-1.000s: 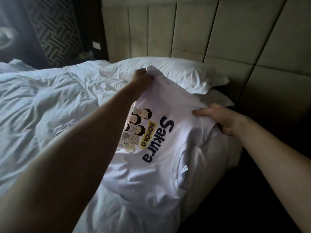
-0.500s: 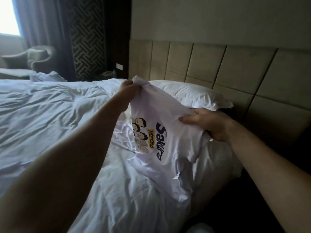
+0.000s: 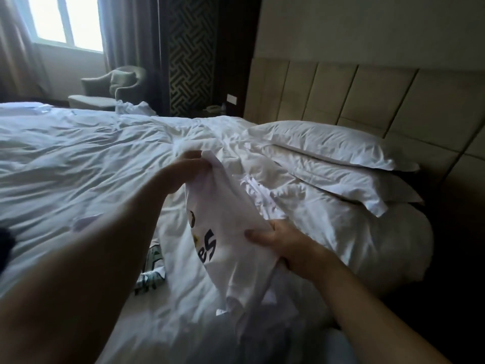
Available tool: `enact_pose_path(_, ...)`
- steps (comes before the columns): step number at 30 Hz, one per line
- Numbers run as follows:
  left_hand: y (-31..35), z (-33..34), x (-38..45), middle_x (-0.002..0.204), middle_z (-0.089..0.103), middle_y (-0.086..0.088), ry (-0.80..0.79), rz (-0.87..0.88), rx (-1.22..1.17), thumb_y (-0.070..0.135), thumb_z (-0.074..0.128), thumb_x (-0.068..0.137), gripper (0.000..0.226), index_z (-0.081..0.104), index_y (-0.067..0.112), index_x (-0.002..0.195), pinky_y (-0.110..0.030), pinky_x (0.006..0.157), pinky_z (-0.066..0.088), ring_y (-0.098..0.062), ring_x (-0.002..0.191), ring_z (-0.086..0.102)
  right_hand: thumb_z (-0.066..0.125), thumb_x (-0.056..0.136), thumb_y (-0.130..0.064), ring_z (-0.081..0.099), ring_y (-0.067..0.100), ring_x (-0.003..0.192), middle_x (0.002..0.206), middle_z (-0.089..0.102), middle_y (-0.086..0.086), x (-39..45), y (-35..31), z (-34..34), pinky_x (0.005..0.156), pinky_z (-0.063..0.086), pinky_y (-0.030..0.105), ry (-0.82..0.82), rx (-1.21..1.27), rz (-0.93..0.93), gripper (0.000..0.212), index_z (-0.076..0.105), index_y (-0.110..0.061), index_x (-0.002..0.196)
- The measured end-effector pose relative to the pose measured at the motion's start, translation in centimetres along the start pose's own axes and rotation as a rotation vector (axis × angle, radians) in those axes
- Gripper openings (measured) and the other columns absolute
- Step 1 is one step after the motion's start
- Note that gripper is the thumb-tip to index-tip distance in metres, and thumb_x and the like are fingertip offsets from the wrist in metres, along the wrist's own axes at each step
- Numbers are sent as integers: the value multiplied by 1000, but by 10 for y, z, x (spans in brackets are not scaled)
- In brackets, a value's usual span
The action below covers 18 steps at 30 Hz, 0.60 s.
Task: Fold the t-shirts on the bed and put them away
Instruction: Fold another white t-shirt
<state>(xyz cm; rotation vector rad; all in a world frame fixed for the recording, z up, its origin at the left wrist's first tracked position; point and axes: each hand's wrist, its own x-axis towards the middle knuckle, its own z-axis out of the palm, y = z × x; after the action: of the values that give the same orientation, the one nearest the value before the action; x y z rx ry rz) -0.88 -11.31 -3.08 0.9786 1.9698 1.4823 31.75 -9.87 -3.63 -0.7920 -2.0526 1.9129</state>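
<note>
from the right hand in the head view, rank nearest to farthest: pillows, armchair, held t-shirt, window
1. t-shirt, in the right hand's grip
2. pillows, behind it by the headboard
3. armchair, far left across the bed
4. window, above and beyond the armchair

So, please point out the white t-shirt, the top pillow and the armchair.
white t-shirt (image 3: 225, 227): head view, its printed front.
top pillow (image 3: 322, 141): head view, middle of its upper face.
armchair (image 3: 123, 82): head view, its backrest.

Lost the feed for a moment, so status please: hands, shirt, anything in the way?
Left hand and right hand both grip the white printed t-shirt, held up unfolded over the bed. Another printed garment lies below.
</note>
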Motion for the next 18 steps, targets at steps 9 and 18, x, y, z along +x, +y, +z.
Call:
enact_pose_path(9,0,80,-31,89,58,-13,-272,46,372,4,62,91,18,65,-9,103,-23,67,45,-19,81,52,77,63,-37,71,34,95,99,75,12,12,122,9,88,56,51,308,174,184,56,70,-9,111)
enact_pose_path(18,-52,152,1,72,52,1,-308,110,607,9,56,96,11,60,10,87,-25,71,38,-14,70,47,70,82,-39,63,22,105,110,69,6,20,163,-12,88,50,34,560,-183,205,46,65,-6,115)
